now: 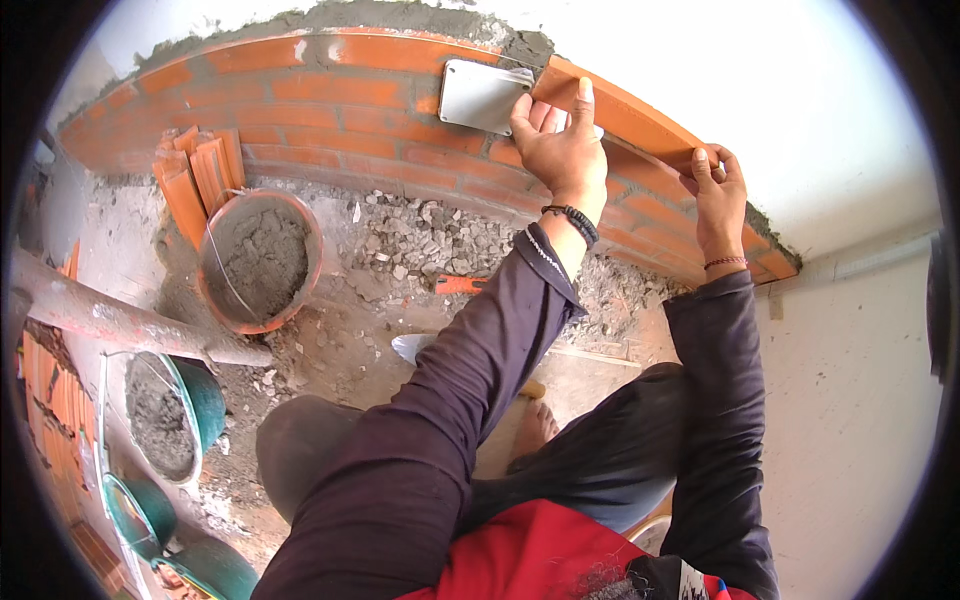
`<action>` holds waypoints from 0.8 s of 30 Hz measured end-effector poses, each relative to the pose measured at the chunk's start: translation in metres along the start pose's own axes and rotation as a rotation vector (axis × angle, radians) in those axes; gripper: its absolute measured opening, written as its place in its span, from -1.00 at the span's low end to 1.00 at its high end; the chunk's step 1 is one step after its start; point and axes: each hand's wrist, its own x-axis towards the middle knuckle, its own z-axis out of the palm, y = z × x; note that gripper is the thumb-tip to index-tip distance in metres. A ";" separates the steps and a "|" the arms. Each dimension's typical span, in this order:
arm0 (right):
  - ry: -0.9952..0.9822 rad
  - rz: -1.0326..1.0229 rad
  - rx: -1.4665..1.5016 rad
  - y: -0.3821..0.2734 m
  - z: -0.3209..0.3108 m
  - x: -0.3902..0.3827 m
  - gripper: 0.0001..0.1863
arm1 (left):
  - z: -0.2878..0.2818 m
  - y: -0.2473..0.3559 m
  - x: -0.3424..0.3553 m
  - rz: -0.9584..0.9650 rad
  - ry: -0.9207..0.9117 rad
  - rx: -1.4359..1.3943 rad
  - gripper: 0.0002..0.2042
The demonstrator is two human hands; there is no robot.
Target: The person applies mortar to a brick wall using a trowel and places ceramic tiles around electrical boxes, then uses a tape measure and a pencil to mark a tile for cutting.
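An orange clay slab [632, 115] is held lengthwise along the top of the low brick wall [340, 95] at upper right. My left hand [560, 150] grips the slab near its left end, thumb up on its face and fingers curled at the lower edge. At the right end, my right hand [717, 200] has thumb and fingers closed round it. Just left of my left hand, a pale grey rectangular plate [478, 95] rests against the bricks, partly behind my fingers. Grey mortar [526, 44] lines the wall's top edge beside the slab's left end.
An orange bucket of mortar [225, 300], stacked clay slabs [200, 180], green buckets [200, 405] and a slanting pole [120, 312] occupy the left. Rubble [410, 240] lies along the wall's foot. A trowel blade [410, 348] shows beside my forearm. A white wall [860, 420] bounds the right.
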 end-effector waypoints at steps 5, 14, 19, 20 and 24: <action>-0.033 0.012 -0.017 0.001 0.011 0.002 -0.67 | -0.005 -0.001 0.004 0.019 0.061 -0.019 -0.15; -0.022 -0.005 -0.016 0.004 0.032 0.002 -0.62 | -0.014 0.002 0.021 -0.019 0.180 0.186 -0.13; 0.015 -0.028 -0.044 0.001 0.035 0.007 -0.59 | -0.014 0.004 0.026 -0.001 0.154 0.155 -0.18; 0.020 -0.029 -0.046 0.002 0.036 0.007 -0.58 | -0.014 0.006 0.027 -0.008 0.152 0.154 -0.19; 0.014 -0.005 -0.022 0.004 0.040 0.008 -0.55 | -0.015 0.005 0.031 -0.016 0.179 0.185 -0.23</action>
